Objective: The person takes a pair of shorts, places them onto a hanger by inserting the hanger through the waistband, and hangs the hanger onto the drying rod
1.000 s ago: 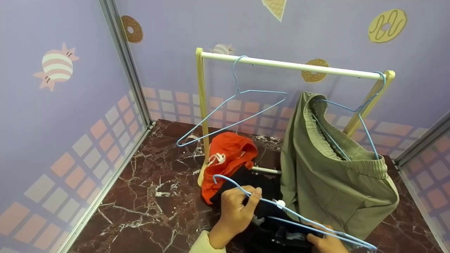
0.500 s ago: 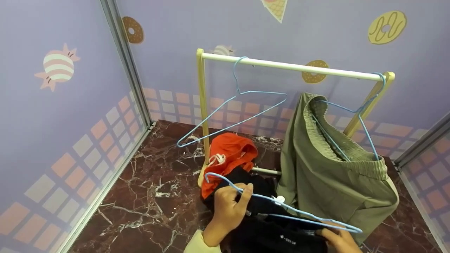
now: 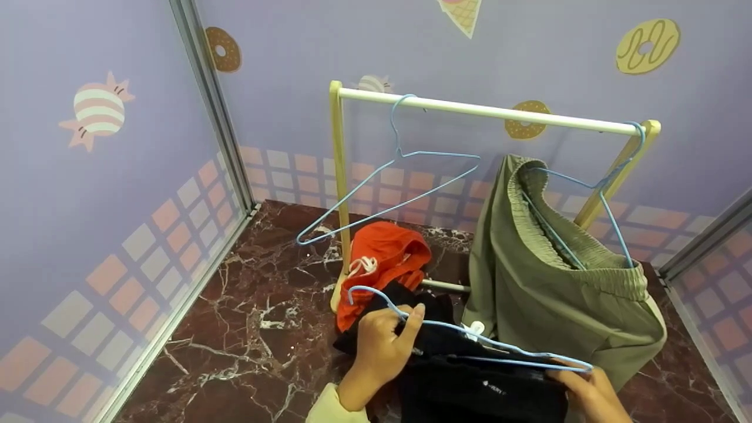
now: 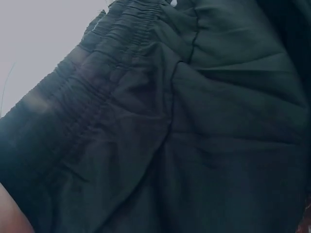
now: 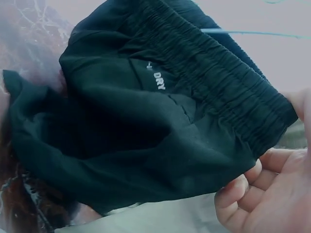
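Note:
In the head view my left hand (image 3: 385,346) grips a light blue wire hanger (image 3: 510,345) just below its hook, thumb on top. Black shorts (image 3: 479,402) with an elastic waistband hang around the hanger's lower part. My right hand (image 3: 590,390) holds the waistband at the hanger's right end. Seen from the right wrist, the shorts (image 5: 146,111) show white lettering, and curled fingers (image 5: 233,194) hold the waistband's corner. A white drawstring (image 3: 473,330) pokes out by the hanger. Close gathered fabric of the shorts (image 4: 146,121) fills most of the left wrist view.
Ahead stands a clothes rack with a white rail (image 3: 487,108). From it hang a bare blue hanger (image 3: 393,205) at left and olive trousers (image 3: 564,311) on a hanger at right. Red shorts (image 3: 388,252) lie on the marbled floor (image 3: 235,335) by the left post.
The hanger's right end has risen and shifted left. My right hand has moved right and up with the waistband, spreading the shorts so that their white lettering shows.

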A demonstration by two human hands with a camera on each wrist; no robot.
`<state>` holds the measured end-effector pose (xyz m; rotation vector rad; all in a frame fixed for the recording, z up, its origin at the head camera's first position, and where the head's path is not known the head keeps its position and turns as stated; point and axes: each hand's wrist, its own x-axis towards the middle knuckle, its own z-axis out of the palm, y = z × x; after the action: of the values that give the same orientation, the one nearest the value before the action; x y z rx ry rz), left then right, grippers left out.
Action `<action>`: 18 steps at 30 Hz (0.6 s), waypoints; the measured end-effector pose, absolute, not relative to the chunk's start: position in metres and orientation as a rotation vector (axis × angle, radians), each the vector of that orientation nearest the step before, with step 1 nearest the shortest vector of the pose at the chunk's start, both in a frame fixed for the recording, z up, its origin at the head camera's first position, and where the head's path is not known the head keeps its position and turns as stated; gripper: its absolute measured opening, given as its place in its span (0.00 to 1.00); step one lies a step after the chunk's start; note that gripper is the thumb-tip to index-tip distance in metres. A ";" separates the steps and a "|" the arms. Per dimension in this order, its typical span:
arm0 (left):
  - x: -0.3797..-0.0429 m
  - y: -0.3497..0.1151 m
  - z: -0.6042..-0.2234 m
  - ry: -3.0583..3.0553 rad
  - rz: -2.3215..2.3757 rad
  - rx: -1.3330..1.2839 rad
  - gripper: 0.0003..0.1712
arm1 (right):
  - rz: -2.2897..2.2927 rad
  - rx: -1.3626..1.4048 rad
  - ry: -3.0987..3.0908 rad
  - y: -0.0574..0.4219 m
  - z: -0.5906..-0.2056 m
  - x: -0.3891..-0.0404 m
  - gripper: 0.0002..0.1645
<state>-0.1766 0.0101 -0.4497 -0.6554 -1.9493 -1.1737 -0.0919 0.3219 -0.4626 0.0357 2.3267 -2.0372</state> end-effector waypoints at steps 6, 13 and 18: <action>-0.177 0.012 -0.452 -1.995 -1.139 -0.650 0.24 | -1.942 0.284 2.423 0.322 -0.448 -0.091 0.10; -0.177 0.014 -0.454 -2.070 -1.073 -0.605 0.26 | -1.876 0.299 2.271 0.330 -0.440 -0.094 0.16; -0.176 0.014 -0.455 -2.093 -1.056 -0.612 0.26 | -1.869 0.296 2.279 0.335 -0.440 -0.093 0.18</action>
<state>-0.1760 0.0142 -0.4549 -0.6118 -2.0929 -1.0556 -0.0928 0.3351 -0.4397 0.2956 2.2787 -1.8690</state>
